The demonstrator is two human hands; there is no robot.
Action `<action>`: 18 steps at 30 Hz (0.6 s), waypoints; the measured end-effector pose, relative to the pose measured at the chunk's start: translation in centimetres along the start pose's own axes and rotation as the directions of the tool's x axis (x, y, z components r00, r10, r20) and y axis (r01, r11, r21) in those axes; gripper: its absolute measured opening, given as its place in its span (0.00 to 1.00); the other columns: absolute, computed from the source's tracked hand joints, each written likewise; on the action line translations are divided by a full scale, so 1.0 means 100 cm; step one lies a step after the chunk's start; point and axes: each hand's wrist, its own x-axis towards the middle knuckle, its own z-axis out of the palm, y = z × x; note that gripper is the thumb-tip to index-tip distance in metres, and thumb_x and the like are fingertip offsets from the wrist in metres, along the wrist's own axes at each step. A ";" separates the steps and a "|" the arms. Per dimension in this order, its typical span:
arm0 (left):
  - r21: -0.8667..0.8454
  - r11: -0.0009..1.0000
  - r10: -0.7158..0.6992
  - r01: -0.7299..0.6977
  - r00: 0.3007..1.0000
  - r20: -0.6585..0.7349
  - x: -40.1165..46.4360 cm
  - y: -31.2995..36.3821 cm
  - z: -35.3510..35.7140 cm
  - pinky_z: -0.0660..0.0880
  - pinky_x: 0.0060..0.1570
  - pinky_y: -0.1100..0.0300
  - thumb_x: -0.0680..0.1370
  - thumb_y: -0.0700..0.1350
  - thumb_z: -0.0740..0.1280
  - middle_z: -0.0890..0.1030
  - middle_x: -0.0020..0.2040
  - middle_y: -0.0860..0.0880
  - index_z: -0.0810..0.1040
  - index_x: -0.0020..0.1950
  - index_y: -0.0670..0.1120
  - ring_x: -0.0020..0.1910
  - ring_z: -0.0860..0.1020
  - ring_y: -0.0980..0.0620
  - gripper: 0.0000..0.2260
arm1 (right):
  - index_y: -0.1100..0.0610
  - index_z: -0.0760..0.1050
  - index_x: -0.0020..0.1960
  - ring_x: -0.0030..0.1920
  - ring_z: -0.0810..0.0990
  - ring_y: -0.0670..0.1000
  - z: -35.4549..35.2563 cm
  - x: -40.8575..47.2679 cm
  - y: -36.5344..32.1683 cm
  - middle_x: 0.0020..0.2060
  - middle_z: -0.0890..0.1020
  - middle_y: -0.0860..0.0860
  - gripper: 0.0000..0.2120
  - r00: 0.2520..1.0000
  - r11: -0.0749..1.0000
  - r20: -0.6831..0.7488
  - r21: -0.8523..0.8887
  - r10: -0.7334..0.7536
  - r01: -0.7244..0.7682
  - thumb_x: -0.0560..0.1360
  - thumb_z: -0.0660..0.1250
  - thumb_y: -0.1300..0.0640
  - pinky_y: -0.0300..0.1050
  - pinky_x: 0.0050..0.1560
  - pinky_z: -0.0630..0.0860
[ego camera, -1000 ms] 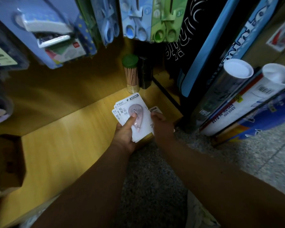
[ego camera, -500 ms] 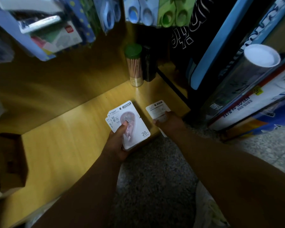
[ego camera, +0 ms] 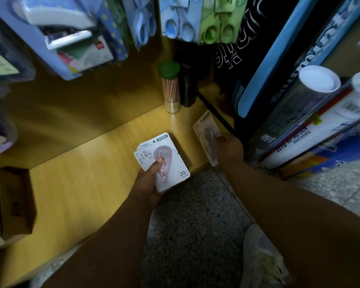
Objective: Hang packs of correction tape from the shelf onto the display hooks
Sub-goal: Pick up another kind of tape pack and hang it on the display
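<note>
My left hand (ego camera: 149, 181) grips a fanned stack of white correction tape packs (ego camera: 173, 169) above the front edge of the yellow wooden shelf (ego camera: 81, 183), thumb pressed on the top pack's clear blister. My right hand (ego camera: 229, 149) holds a single correction tape pack (ego camera: 205, 132) to the right of the stack, lifted and tilted, slightly blurred. The two hands are apart. Display hooks themselves are hidden behind hanging goods at the top.
A green-lidded tube of sticks (ego camera: 170, 88) and a black container (ego camera: 187, 86) stand at the shelf's back corner. Packaged scissors (ego camera: 197, 19) and staplers (ego camera: 56, 19) hang above. Rolled tubes (ego camera: 312, 104) lean at right. A cardboard box (ego camera: 15, 202) sits at left.
My right hand has pulled one pack off the stack and moved it right and upward. My left hand keeps the stack, shifted slightly left.
</note>
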 end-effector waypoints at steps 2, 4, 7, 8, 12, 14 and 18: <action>-0.006 1.000 0.000 0.000 1.000 -0.020 -0.008 0.003 0.006 0.72 0.59 0.32 0.68 0.48 0.74 0.80 0.61 0.39 0.75 0.68 0.44 0.61 0.78 0.36 0.28 | 0.66 0.79 0.47 0.44 0.74 0.52 -0.009 -0.010 -0.013 0.42 0.77 0.57 0.14 0.999 0.983 -0.016 0.179 0.033 -0.030 0.81 0.58 0.58 0.38 0.44 0.66; -0.022 1.000 -0.002 0.000 0.998 -0.065 -0.019 0.007 0.014 0.74 0.56 0.31 0.64 0.48 0.78 0.81 0.61 0.39 0.74 0.68 0.45 0.59 0.79 0.36 0.34 | 0.65 0.79 0.44 0.42 0.74 0.49 -0.015 -0.020 -0.024 0.40 0.77 0.54 0.12 0.998 0.937 -0.016 0.344 0.065 -0.055 0.80 0.59 0.62 0.34 0.41 0.69; -0.016 1.000 0.017 -0.019 0.997 -0.081 -0.036 0.016 0.029 0.74 0.53 0.29 0.57 0.47 0.83 0.81 0.60 0.38 0.75 0.67 0.45 0.56 0.81 0.35 0.40 | 0.73 0.75 0.58 0.40 0.73 0.48 -0.026 -0.038 -0.039 0.44 0.76 0.55 0.12 0.984 0.793 0.036 0.587 0.176 -0.163 0.79 0.60 0.66 0.23 0.32 0.69; -0.005 0.999 0.033 -0.033 0.996 -0.080 -0.043 0.019 0.034 0.74 0.52 0.29 0.57 0.47 0.83 0.82 0.59 0.38 0.76 0.66 0.45 0.55 0.81 0.35 0.38 | 0.72 0.75 0.59 0.39 0.73 0.48 -0.030 -0.044 -0.043 0.42 0.76 0.54 0.12 0.980 0.752 0.075 0.632 0.184 -0.190 0.79 0.60 0.66 0.26 0.33 0.71; -0.001 0.997 0.075 -0.075 0.994 -0.081 -0.066 0.027 0.050 0.77 0.51 0.34 0.61 0.44 0.80 0.83 0.57 0.41 0.78 0.64 0.45 0.54 0.82 0.39 0.31 | 0.61 0.77 0.55 0.41 0.75 0.48 -0.040 -0.070 -0.058 0.45 0.77 0.54 0.09 0.970 0.774 0.187 0.588 0.152 -0.235 0.78 0.64 0.58 0.41 0.48 0.73; -0.019 0.996 0.090 -0.092 0.994 -0.055 -0.077 0.030 0.057 0.78 0.51 0.36 0.60 0.44 0.80 0.83 0.57 0.41 0.77 0.64 0.45 0.54 0.83 0.40 0.33 | 0.59 0.78 0.48 0.50 0.77 0.54 -0.046 -0.084 -0.065 0.50 0.78 0.54 0.07 0.961 0.736 0.220 0.620 0.170 -0.272 0.76 0.68 0.55 0.49 0.58 0.74; 0.001 0.992 0.129 -0.129 0.992 0.016 -0.101 0.035 0.068 0.80 0.48 0.39 0.63 0.42 0.78 0.84 0.55 0.41 0.76 0.65 0.45 0.53 0.83 0.39 0.31 | 0.55 0.77 0.50 0.53 0.77 0.56 -0.061 -0.105 -0.077 0.52 0.79 0.53 0.09 0.946 0.767 0.307 0.581 0.101 -0.270 0.73 0.71 0.51 0.44 0.41 0.75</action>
